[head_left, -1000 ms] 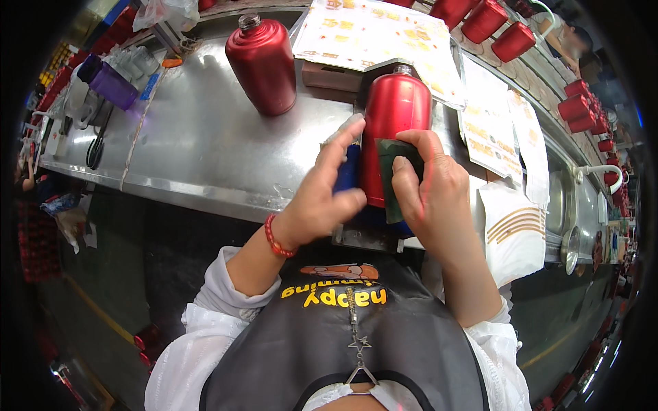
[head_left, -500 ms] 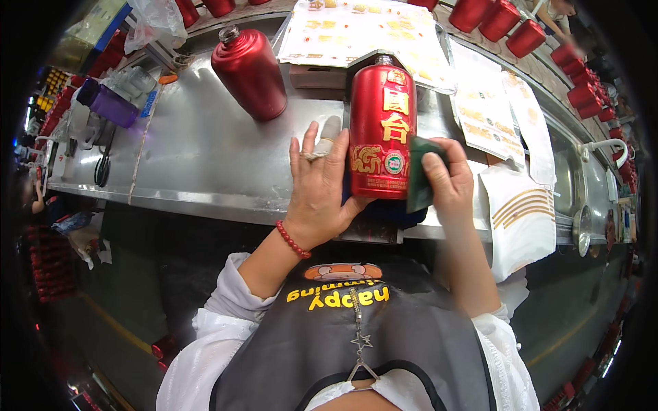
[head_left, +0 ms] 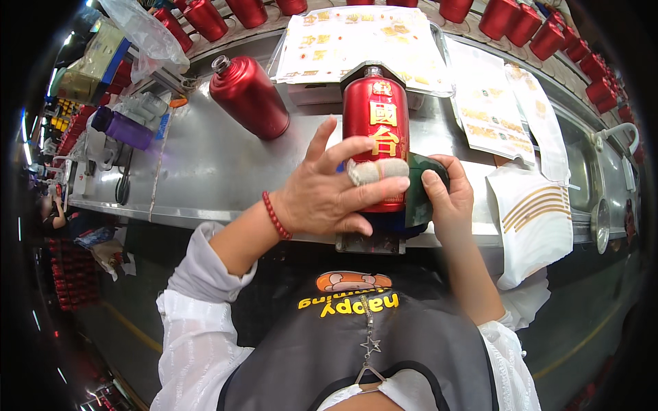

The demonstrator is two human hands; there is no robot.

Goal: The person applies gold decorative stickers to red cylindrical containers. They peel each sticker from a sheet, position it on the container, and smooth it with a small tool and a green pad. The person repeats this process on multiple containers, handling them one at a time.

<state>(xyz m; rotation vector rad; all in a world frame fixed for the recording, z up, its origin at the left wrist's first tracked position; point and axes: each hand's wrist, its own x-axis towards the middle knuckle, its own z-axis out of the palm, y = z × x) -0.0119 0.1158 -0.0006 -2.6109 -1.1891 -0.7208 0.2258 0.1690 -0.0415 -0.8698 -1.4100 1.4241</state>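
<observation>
A red bottle (head_left: 356,103) with gold characters down its front rests in a dark holder (head_left: 389,66) with an angular black end. Across the bottle's lower front stretches my left hand (head_left: 319,188), fingers spread; one finger wears a beige wrap (head_left: 373,171). Whether those fingertips press on the bottle I cannot tell. They cover much of its lower print. My right hand (head_left: 454,195) pinches a dark green flat scraper-like piece (head_left: 419,188) between thumb and fingers, against the bottle's right side. Dark blue material (head_left: 391,224) shows under the bottle's base.
Left of the holder, a plain red bottle (head_left: 250,99) leans on the metal table (head_left: 192,164). Printed sheets (head_left: 343,51) of transfers lie behind, more sheets (head_left: 486,103) to the right. A purple bottle (head_left: 130,130) lies far left; a sink (head_left: 586,171) is at right. Red bottles line the back.
My left hand has left the bottle's left side and now reaches over its lower front with fingers spread. My right hand still holds the green piece at the right side. The view has shifted slightly.
</observation>
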